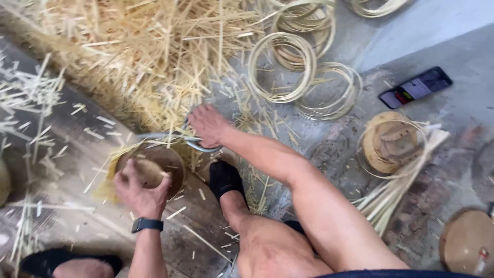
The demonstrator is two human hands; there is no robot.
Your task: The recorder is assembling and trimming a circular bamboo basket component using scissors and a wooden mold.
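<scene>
My right hand [208,125] grips the handles of large metal shears [170,137], whose blades reach left over a small round woven basket [154,167]. My left hand [138,189], a dark watch on its wrist, holds the basket's near rim and steadies it on the dark wooden board [67,154]. Pale straw ends stick out around the basket's edge. My right foot in a black sock [224,177] rests just right of the basket.
A big heap of cut straw [139,51] lies behind. Several coiled cane rings [303,67] sit on the concrete at the upper right, with a phone [416,86], a round wooden mould with strips [391,144] and a wooden disc [465,242].
</scene>
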